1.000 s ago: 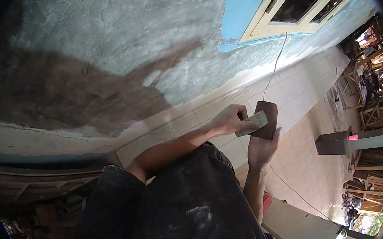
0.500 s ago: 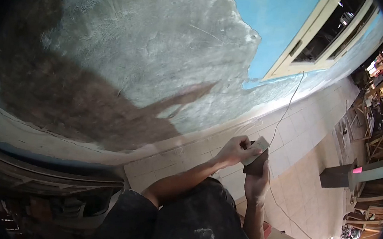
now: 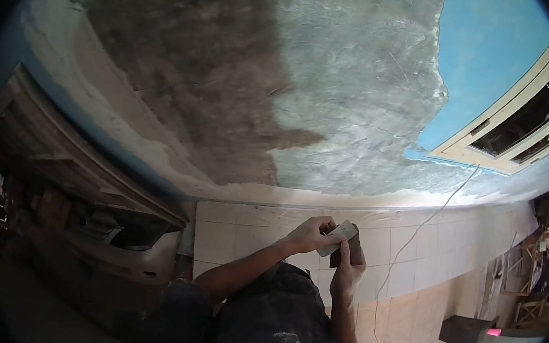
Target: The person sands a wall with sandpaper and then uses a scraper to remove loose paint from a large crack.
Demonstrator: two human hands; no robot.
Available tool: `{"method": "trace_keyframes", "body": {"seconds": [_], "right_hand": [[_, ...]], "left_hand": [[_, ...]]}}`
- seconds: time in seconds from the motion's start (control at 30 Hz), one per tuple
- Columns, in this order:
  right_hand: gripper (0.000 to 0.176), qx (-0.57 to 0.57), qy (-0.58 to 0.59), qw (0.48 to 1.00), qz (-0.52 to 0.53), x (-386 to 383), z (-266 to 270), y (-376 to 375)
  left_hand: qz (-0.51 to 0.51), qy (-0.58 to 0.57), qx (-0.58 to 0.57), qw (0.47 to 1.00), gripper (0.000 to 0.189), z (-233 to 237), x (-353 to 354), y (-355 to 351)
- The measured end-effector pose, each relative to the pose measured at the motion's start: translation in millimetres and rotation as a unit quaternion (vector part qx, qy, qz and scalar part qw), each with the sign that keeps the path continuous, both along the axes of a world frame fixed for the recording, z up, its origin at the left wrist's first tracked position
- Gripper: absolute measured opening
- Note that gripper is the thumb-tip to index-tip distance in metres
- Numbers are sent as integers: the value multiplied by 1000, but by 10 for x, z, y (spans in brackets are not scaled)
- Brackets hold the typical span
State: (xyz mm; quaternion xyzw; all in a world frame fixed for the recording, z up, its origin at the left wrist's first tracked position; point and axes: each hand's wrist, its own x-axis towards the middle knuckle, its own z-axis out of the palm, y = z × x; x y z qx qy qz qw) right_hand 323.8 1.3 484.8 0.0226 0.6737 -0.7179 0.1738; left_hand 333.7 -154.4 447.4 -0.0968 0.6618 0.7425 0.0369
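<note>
faces a broad wall, rough and grey, darker and damp-looking toward the left, with blue paint and a cream window frame at the upper right. looks down past its foot onto a pale tiled floor crossed by a thin trailing wire. brings left hand and right hand together in the air above those tiles, near the wall's base. keeps the right grip closed around the lower part of a dark sheet, upright against the fingers. keeps the left grip pinched on a pale card, touching the sheet's upper edge. probably light, both. seems thin and bendable, the sheet, so best backed flat by palm and fingers. seems stiffer, the card, and best pinched at one short end, thumb on top.
</note>
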Motion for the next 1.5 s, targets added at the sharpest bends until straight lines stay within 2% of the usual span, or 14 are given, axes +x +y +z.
{"method": "trace_keyframes", "body": {"seconds": [0.13,0.23,0.27,0.37,0.4,0.5,0.63,0.8,0.9,1.03,1.07,1.27,1.37,1.5], "right_hand": [[33,-35,-57,995,70,215,20,-31],[33,-126,-60,990,28,433,-231,-94],[33,-96,-55,994,21,505,-249,-81],[29,-154,-128,977,71,718,-261,-60],[31,-147,-137,975,96,776,-291,-64],[37,-172,-152,968,101,957,-241,-211],[39,-190,-162,956,152,1085,-241,-399],[27,-170,-131,964,158,1178,-396,-845],[29,-167,-102,971,140,1266,-267,-1278],[28,-164,-62,968,182,1483,-70,-1853],[26,-144,-59,970,186,1530,-50,-1981],[32,-126,-53,960,245,1765,52,-2609],[33,-136,-57,958,247,1922,165,-2866],[32,-153,-39,953,258,2064,227,-3074]], "left_hand": [[78,4,26,997,36,0,491,22],[96,-30,44,994,36,-24,856,-1],[137,13,2,990,33,-7,976,33],[134,-57,-57,988,30,-42,1329,33],[164,-14,3,986,29,99,1394,93],[189,-21,-65,980,29,-6,1563,3],[222,32,-18,974,27,-283,1746,-172],[314,78,-195,926,29,-176,2062,-506],[339,149,-363,855,33,21,2324,-754],[284,236,-497,785,54,247,2542,-1143],[258,201,-467,822,70,93,2595,-1285],[219,181,-531,798,78,193,2921,-1973],[264,203,-506,796,72,42,3027,-2180],[190,283,-462,819,99,-20,3077,-2494]]}}
